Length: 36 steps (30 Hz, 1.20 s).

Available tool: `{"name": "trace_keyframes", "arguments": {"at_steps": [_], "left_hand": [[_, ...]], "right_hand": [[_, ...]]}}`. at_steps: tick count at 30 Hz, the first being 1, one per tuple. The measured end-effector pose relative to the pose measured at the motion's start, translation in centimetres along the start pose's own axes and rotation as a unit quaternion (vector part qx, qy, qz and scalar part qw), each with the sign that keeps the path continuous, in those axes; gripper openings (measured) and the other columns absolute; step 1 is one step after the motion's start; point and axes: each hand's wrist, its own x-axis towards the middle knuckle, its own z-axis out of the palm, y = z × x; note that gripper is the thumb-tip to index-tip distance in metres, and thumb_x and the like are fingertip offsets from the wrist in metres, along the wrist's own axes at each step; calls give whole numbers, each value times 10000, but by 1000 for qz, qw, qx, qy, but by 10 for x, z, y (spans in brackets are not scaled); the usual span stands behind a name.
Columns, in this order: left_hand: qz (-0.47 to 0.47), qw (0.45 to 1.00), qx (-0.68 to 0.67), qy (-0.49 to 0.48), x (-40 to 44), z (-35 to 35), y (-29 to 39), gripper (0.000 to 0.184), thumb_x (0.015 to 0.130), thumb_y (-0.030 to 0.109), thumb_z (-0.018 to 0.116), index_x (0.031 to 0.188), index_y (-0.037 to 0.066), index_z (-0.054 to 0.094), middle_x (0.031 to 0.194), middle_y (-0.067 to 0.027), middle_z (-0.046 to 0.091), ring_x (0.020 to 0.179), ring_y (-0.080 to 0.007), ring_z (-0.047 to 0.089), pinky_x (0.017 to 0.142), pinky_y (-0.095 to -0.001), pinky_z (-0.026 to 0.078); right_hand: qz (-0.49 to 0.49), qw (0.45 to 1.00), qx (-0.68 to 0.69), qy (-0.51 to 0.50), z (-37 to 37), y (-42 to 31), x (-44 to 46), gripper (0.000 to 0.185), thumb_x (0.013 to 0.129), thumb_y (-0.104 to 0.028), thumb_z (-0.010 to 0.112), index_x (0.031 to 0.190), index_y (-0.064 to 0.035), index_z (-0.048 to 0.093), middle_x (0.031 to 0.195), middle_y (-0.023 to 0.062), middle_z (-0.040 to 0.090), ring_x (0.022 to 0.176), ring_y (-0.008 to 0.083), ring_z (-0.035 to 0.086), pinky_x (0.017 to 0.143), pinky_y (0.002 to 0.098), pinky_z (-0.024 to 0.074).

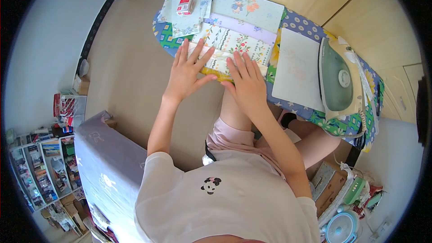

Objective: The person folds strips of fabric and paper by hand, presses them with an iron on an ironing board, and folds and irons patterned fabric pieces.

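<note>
My left hand [186, 74] lies flat with its fingers spread on the near left edge of a floral fabric piece [238, 43]. Beside it, my right hand [246, 81] rests on the same near edge, fingers stretched out. The fabric is white with printed flowers and leaves, and a lilac strip [243, 28] runs along its far side. Beneath it is an ironing board [294, 104] with a patterned blue, green and yellow cover. Neither hand grips anything. The fabric under my palms and fingers is hidden.
A green and cream iron [337, 81] sits at the right on a white sheet [297, 69], its cord trailing. Farther back are a pale printed mat [247, 11] and folded light-blue fabric [186, 24] bearing a small red-and-white box [185, 6]. A covered bed [110, 157] stands lower left.
</note>
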Motion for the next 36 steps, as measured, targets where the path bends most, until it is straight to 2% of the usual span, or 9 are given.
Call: {"name": "trace_keyframes", "arguments": {"at_steps": [8, 12, 15, 17, 21, 23, 28, 34, 36], "left_hand": [[2, 1000, 12, -2, 0, 3, -2, 691, 746, 580, 575, 1354, 313, 384, 1457, -104, 251, 1313, -439, 203, 1053, -518, 225], [-23, 998, 47, -19, 1, -2, 9, 661, 768, 521, 575, 1357, 289, 385, 1462, -71, 256, 1329, -405, 194, 1069, -513, 195], [-37, 994, 103, 18, 5, 1, 19, 677, 771, 513, 562, 1362, 237, 381, 1432, -67, 319, 1324, -372, 234, 1068, -498, 207], [33, 998, -19, 41, 11, 4, 32, 693, 771, 503, 552, 1347, 151, 398, 1406, -68, 364, 1318, -321, 276, 1072, -471, 216], [82, 992, -95, 34, 13, 17, 52, 650, 769, 427, 601, 1288, 65, 453, 1388, -73, 390, 1304, -262, 321, 1062, -428, 249], [66, 992, -99, 32, 12, 15, 45, 628, 781, 404, 595, 1290, 66, 452, 1390, -73, 386, 1306, -268, 317, 1064, -430, 246], [26, 996, -75, 35, 4, 10, 17, 565, 814, 346, 575, 1291, 66, 457, 1397, -75, 376, 1308, -281, 311, 1069, -432, 240], [-7, 999, -5, 44, -1, 11, 2, 519, 828, 362, 566, 1309, 196, 463, 1418, -65, 346, 1312, -346, 275, 1063, -476, 234], [-13, 999, -18, 38, -2, 11, 2, 507, 825, 286, 558, 1318, 240, 453, 1441, -65, 306, 1328, -365, 229, 1073, -492, 209]], "right_hand": [[18, 999, 31, 8, -2, 12, -8, 614, 728, -376, 649, 1213, -30, 499, 1310, 138, 440, 1237, 284, 387, 1012, 419, 330], [12, 1000, 26, -1, -6, 16, -10, 624, 732, -373, 647, 1217, -14, 489, 1309, 137, 442, 1242, 277, 385, 1020, 408, 322], [18, 1000, 17, -6, -6, 14, -10, 625, 736, -370, 644, 1225, -15, 483, 1312, 132, 441, 1246, 281, 379, 1027, 403, 315], [19, 1000, 13, -9, -5, 13, -10, 632, 735, -371, 644, 1231, -16, 478, 1318, 124, 437, 1249, 277, 378, 1031, 402, 311], [14, 999, -32, -41, -5, 15, -11, 640, 735, -374, 640, 1238, -17, 470, 1325, 123, 429, 1251, 275, 376, 1031, 404, 311], [15, 1000, 5, 1, -2, 16, -11, 650, 727, -373, 643, 1241, -16, 466, 1331, 127, 422, 1253, 275, 374, 1030, 407, 312], [31, 999, 27, -9, -9, 13, -11, 648, 730, -386, 641, 1234, -14, 472, 1326, 136, 428, 1255, 277, 373, 1029, 419, 311], [47, 999, 3, -13, -14, 21, -22, 642, 755, -410, 623, 1243, -21, 470, 1335, 152, 419, 1263, 281, 367, 1036, 430, 297], [47, 999, -8, -13, -16, 22, -23, 640, 762, -416, 616, 1246, -24, 469, 1338, 157, 416, 1264, 282, 366, 1039, 431, 293]]}}
